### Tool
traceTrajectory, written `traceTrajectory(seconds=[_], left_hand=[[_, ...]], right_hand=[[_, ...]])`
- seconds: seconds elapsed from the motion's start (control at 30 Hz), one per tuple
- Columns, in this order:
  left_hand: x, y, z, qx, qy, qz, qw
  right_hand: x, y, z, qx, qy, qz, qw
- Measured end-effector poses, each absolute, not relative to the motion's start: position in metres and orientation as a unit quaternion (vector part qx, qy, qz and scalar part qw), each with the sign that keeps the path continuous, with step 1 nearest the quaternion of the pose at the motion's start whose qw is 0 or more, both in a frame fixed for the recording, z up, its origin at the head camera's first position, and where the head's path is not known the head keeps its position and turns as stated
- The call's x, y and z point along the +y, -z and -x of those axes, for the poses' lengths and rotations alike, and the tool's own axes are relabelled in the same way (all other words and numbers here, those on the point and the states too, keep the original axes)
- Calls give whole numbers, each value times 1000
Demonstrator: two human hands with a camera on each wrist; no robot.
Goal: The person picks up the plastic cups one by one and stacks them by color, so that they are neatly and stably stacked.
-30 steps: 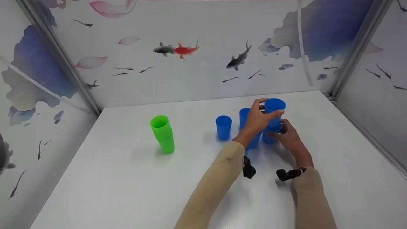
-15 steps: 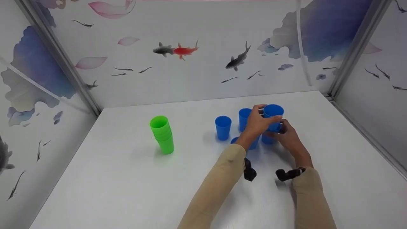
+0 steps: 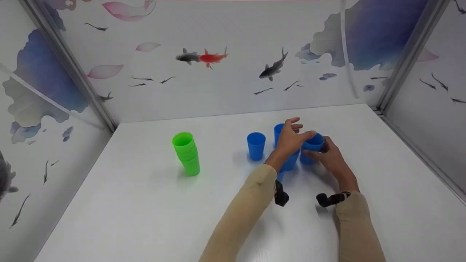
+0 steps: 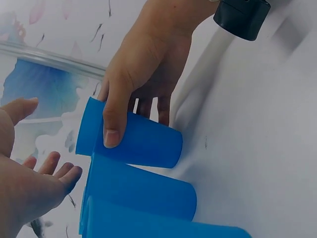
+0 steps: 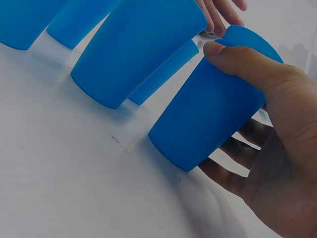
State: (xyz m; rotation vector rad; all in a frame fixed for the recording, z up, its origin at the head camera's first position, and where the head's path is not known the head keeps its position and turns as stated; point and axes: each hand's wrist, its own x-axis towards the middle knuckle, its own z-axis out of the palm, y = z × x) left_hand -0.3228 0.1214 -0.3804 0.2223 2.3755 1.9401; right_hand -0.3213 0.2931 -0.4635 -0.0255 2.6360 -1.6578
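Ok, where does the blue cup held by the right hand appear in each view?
Head: right of centre, the rightmost blue cup.
Left wrist: just left of centre, the topmost blue cup, rim toward the left edge.
Right wrist: right of centre, the rightmost blue cup.
Shared landmark: the right hand, which grips it in all three views.

Dimly, diffusely lit, seemingly from above. In head view, faintly glossed on the tabletop (image 3: 265, 247) well below the left-hand fingers (image 3: 296, 126). In right wrist view, darkened along the right-hand fingers (image 5: 225, 177), softly shadowed beneath. In left wrist view, paler, slightly blurred on wall print (image 4: 47, 87) beyond the left-hand fingers.
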Motion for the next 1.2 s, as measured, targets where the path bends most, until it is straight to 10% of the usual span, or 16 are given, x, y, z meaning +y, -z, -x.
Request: traceTrajectory(seconds=[1.2], left_hand=[[1,383,349,809,-576,-113,-46]], right_hand=[[294,464,323,857,515,-3,21]])
